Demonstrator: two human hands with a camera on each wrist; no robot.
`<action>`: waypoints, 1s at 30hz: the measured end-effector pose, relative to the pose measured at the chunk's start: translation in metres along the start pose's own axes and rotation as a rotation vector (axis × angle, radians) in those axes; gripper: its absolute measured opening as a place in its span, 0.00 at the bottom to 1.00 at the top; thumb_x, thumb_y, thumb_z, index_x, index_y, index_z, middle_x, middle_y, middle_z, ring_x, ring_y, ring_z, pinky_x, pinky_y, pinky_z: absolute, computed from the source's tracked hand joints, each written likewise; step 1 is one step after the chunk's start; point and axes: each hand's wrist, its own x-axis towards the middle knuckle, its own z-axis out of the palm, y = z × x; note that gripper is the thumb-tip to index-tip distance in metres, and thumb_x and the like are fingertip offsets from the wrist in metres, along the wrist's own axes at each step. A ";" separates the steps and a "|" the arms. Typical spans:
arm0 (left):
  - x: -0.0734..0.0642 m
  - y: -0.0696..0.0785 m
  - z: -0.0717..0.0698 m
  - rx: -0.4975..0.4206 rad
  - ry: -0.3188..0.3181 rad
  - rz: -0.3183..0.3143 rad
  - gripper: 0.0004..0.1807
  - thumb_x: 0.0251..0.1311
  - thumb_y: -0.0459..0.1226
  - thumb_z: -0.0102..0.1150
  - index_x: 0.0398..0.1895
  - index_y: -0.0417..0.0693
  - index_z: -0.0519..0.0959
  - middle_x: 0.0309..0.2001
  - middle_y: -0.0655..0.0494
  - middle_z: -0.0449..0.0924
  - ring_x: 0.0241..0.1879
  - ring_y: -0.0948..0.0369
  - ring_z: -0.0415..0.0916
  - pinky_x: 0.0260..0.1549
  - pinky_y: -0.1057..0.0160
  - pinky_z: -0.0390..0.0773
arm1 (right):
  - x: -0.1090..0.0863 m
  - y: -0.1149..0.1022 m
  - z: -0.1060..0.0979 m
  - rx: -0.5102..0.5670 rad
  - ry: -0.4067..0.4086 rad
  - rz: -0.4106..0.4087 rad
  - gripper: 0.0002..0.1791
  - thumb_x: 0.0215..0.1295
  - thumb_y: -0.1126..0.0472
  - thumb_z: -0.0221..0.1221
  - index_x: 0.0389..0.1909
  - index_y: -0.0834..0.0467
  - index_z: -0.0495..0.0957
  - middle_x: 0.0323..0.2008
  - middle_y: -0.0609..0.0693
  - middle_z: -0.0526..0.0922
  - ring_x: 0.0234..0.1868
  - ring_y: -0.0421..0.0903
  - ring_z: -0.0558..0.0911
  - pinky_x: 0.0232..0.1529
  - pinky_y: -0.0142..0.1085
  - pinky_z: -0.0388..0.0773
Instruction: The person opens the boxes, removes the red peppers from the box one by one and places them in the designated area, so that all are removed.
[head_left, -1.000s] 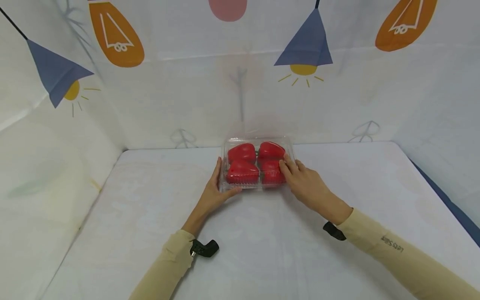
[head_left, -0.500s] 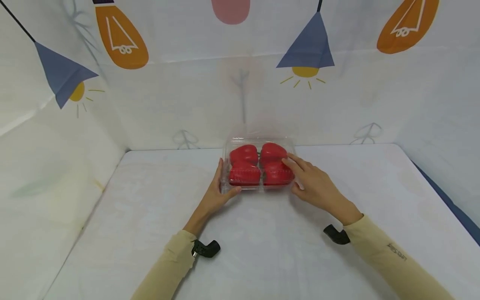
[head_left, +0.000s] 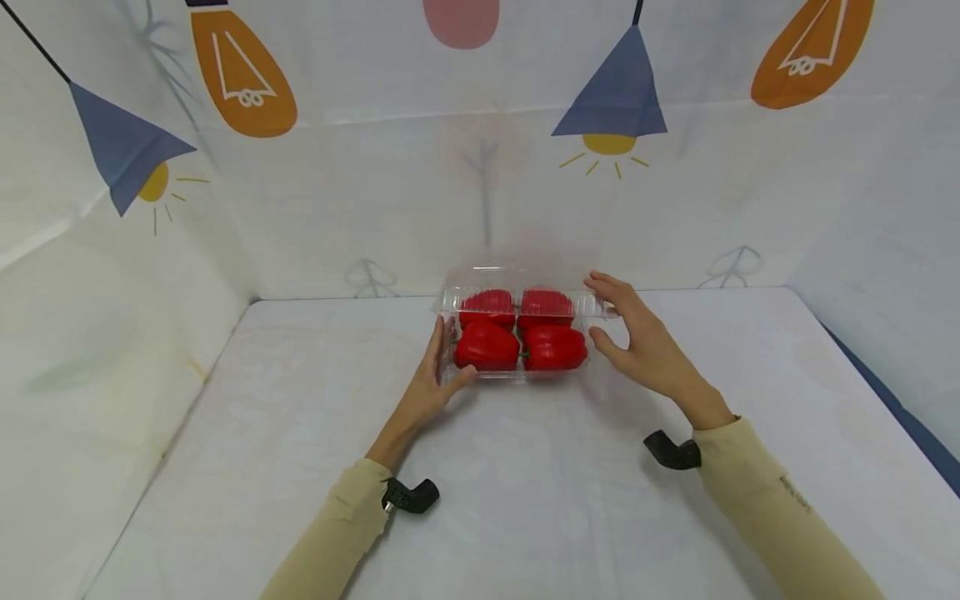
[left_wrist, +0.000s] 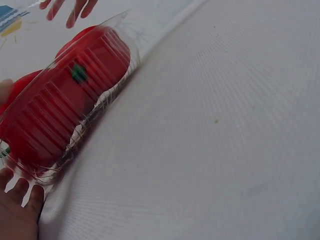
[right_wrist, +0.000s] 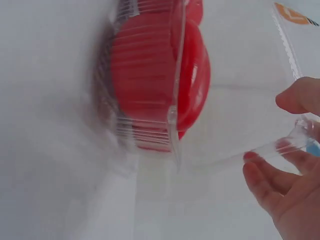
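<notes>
A clear plastic clamshell container (head_left: 506, 375) stands on the table, holding several red bell peppers (head_left: 487, 346). Its hinged lid (head_left: 517, 275) is tilted up, with the front peppers uncovered and the back ones seen through the plastic. My left hand (head_left: 423, 396) holds the container's front left corner, fingers along the side, thumb at the front. In the left wrist view, the left fingers (left_wrist: 17, 192) touch the lower corner. My right hand (head_left: 645, 342) holds the lid's right edge; the right wrist view shows the lid's corner between thumb and fingers (right_wrist: 260, 182).
A white cloth covers the table (head_left: 510, 500). Right behind the container hangs a pale curtain (head_left: 360, 200) printed with lamps and bulbs, and more fabric closes off both sides. A black wrist mount (head_left: 411, 496) sticks out from the left sleeve, another (head_left: 672, 451) from the right.
My right hand has moved from the container's front right up and back, and the lid has swung from lying over the peppers to raised. The left hand has stayed at its corner.
</notes>
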 end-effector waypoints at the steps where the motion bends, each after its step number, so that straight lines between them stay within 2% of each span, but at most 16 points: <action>1: 0.000 -0.001 -0.001 -0.028 -0.004 0.011 0.46 0.64 0.35 0.52 0.74 0.42 0.32 0.76 0.46 0.39 0.75 0.52 0.40 0.70 0.50 0.48 | 0.002 0.001 -0.001 0.021 0.011 0.004 0.40 0.55 0.73 0.60 0.69 0.59 0.57 0.67 0.55 0.63 0.60 0.55 0.72 0.56 0.47 0.73; 5: 0.001 -0.004 -0.003 -0.160 -0.011 0.022 0.38 0.70 0.35 0.41 0.75 0.45 0.33 0.76 0.47 0.38 0.76 0.55 0.37 0.71 0.51 0.45 | 0.011 0.005 -0.004 0.133 0.033 0.052 0.42 0.57 0.75 0.59 0.71 0.58 0.53 0.67 0.55 0.63 0.60 0.56 0.74 0.58 0.42 0.72; 11: 0.002 -0.009 -0.004 -0.195 0.000 0.000 0.34 0.71 0.34 0.37 0.75 0.47 0.37 0.76 0.50 0.41 0.76 0.58 0.38 0.72 0.52 0.44 | 0.026 0.011 -0.005 0.359 0.106 0.125 0.41 0.58 0.79 0.55 0.71 0.60 0.51 0.68 0.60 0.60 0.64 0.61 0.68 0.61 0.34 0.70; 15: 0.003 -0.008 -0.004 -0.213 -0.001 -0.016 0.33 0.72 0.33 0.35 0.75 0.49 0.39 0.76 0.51 0.42 0.75 0.58 0.39 0.71 0.52 0.47 | 0.035 0.015 -0.005 0.473 0.135 0.184 0.38 0.61 0.76 0.53 0.71 0.59 0.52 0.68 0.59 0.60 0.67 0.58 0.64 0.64 0.39 0.67; 19: 0.003 -0.006 -0.004 -0.225 0.007 -0.017 0.33 0.71 0.32 0.35 0.75 0.47 0.38 0.76 0.49 0.42 0.75 0.55 0.39 0.71 0.50 0.47 | 0.044 0.021 -0.004 0.541 0.139 0.224 0.36 0.64 0.72 0.52 0.71 0.58 0.51 0.70 0.59 0.57 0.71 0.55 0.59 0.67 0.45 0.63; 25: 0.003 -0.003 -0.004 -0.237 0.012 -0.034 0.32 0.72 0.33 0.34 0.75 0.47 0.39 0.76 0.49 0.42 0.75 0.55 0.41 0.71 0.50 0.48 | 0.056 0.031 -0.001 0.692 0.162 0.262 0.36 0.65 0.72 0.51 0.72 0.58 0.48 0.71 0.60 0.55 0.73 0.57 0.54 0.65 0.31 0.65; 28: 0.003 -0.004 -0.004 -0.261 0.012 -0.037 0.31 0.72 0.34 0.33 0.75 0.47 0.40 0.76 0.50 0.42 0.75 0.56 0.42 0.71 0.52 0.49 | 0.061 0.036 0.002 0.716 0.160 0.283 0.37 0.66 0.72 0.51 0.73 0.58 0.48 0.72 0.60 0.54 0.73 0.57 0.54 0.62 0.26 0.66; 30: 0.004 -0.007 -0.005 -0.272 0.022 -0.038 0.31 0.72 0.34 0.35 0.75 0.48 0.41 0.76 0.51 0.44 0.75 0.57 0.43 0.70 0.53 0.50 | 0.063 0.039 0.003 0.694 0.146 0.301 0.37 0.66 0.70 0.52 0.73 0.56 0.47 0.72 0.59 0.54 0.73 0.56 0.54 0.60 0.24 0.67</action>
